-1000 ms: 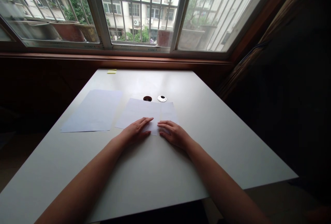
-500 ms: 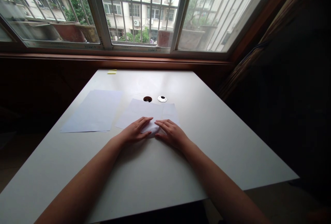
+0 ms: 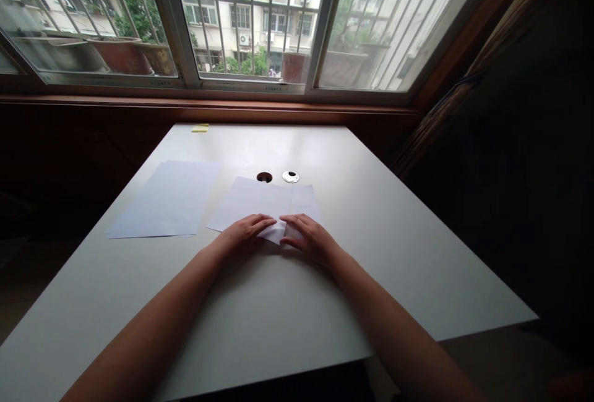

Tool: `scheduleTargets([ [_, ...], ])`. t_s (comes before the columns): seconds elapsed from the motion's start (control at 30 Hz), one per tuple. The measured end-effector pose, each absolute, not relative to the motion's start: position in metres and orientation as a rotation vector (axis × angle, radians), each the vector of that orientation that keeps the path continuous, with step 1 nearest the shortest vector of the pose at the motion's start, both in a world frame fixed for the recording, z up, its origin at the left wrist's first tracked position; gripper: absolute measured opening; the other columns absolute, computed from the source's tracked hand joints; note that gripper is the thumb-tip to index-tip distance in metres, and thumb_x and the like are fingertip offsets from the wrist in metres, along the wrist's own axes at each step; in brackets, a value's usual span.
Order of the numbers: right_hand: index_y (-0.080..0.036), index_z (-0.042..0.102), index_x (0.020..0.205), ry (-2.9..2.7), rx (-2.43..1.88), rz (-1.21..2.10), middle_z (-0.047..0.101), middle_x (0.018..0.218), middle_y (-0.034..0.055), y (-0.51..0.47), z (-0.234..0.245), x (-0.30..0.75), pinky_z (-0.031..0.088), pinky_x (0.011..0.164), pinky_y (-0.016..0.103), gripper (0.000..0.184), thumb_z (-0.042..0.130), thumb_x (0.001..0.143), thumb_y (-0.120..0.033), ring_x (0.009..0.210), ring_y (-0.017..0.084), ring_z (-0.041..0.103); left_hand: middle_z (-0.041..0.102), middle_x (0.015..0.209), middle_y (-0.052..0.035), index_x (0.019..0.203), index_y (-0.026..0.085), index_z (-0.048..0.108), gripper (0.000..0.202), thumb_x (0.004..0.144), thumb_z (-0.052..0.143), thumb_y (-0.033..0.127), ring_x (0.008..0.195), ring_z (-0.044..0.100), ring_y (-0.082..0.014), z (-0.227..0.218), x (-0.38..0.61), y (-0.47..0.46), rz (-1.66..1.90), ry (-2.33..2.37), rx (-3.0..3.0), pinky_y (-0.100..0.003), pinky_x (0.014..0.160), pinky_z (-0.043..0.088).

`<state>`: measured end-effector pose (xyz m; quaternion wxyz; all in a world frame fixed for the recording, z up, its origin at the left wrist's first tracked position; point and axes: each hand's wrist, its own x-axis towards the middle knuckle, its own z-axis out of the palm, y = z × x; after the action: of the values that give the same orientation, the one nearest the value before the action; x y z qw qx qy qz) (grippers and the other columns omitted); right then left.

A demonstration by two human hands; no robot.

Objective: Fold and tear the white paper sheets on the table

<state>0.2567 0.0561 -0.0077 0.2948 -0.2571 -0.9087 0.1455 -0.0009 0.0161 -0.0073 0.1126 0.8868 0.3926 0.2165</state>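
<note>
A sheet of white paper (image 3: 266,199) lies on the white table, its near edge bent up between my hands. My left hand (image 3: 245,232) grips the near edge from the left, fingers together on top and thumb hidden beneath. From the right, my right hand (image 3: 309,236) has the same edge between its fingers and thumb, the thumb partly showing on the near side. The fingertips of both hands are close but apart, and a small pointed flap of the paper shows between them.
More white paper sheets (image 3: 167,201) lie to the left. Beyond my hands are a round hole (image 3: 264,177) in the table (image 3: 278,328) and a silver round cover (image 3: 291,176). Yellow sticky notes (image 3: 200,128) lie near the far edge, below a barred window.
My left thumb has gone out of sight under the paper, and the left fingers have lowered slightly. The paper's bent near edge has changed from a rounded curl to a pointed flap.
</note>
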Motion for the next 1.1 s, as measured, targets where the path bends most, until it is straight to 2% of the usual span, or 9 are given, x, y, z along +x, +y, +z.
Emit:
scheduleTargets([
  [0.2,-0.025,0.064,0.112,-2.352,-0.61,0.369,0.068,0.104,0.0076,0.055,-0.003,0.266,0.055,0.085,0.037,0.019,0.062,0.093,-0.025,0.096,0.021,0.064,0.056,0.134,-0.0095,0.137,0.023,0.049,0.049,0.09,0.051,0.008,0.116,0.059,-0.0219,-0.008,-0.001,0.016,0.69,1.128,2.652,-0.037,0.098,0.053],
  [0.33,-0.023,0.066,0.103,-2.359,-0.572,0.306,0.068,0.098,0.0071,0.054,-0.002,0.265,0.054,0.079,0.033,0.012,0.06,0.093,-0.019,0.088,0.019,0.064,0.056,0.134,-0.0089,0.135,0.023,0.05,0.044,0.093,0.05,0.011,0.116,0.059,-0.0216,-0.009,0.001,0.016,0.686,1.132,2.681,-0.036,0.097,0.053],
  [0.57,-0.022,0.067,0.096,-2.382,-0.547,0.18,0.07,0.09,0.0052,0.052,-0.003,0.256,0.052,0.072,0.028,0.011,0.058,0.093,-0.016,0.08,0.016,0.064,0.061,0.127,-0.0075,0.129,0.023,0.054,0.034,0.096,0.048,0.015,0.11,0.063,-0.0196,-0.009,0.003,0.016,0.711,1.148,2.715,-0.034,0.093,0.055],
  [1.1,-0.022,0.067,0.09,-2.432,-0.592,0.026,0.069,0.086,0.0037,0.05,-0.005,0.25,0.048,0.073,0.027,0.012,0.058,0.091,-0.014,0.079,0.015,0.064,0.068,0.113,-0.0073,0.114,0.02,0.063,0.022,0.097,0.05,0.019,0.093,0.069,-0.0164,-0.009,0.017,0.012,0.809,1.181,2.862,-0.027,0.08,0.059],
])
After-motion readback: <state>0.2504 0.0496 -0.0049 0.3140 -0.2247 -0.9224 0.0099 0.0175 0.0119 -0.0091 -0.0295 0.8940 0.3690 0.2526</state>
